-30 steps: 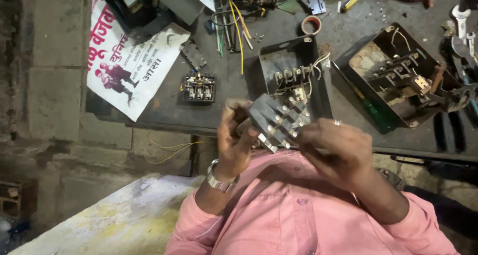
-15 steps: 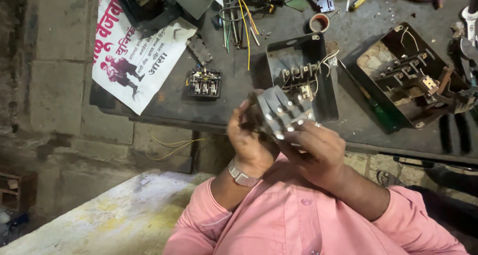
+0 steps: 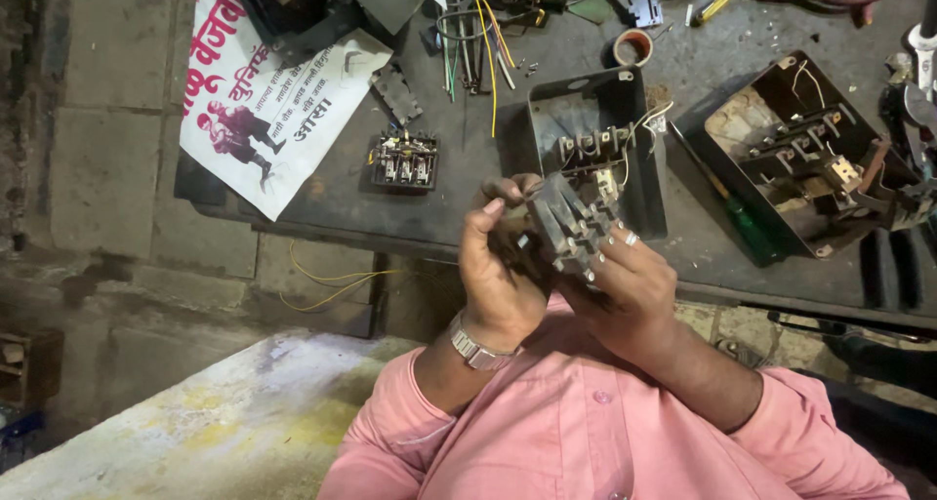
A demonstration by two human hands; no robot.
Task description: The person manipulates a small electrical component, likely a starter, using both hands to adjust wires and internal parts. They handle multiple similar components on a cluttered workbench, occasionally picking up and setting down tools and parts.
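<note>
Left hand (image 3: 500, 276) and right hand (image 3: 630, 280) both clasped tight around a grey switch block (image 3: 571, 222), held above the near edge of a dark workbench (image 3: 468, 183), open black metal box (image 3: 595, 149) behind holding a row of contacts, second open box (image 3: 810, 154) at right with wired parts inside.

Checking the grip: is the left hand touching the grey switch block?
Touching. The head view shows the left hand wrapped around the grey switch block, fingers curled over its top edge.
</note>
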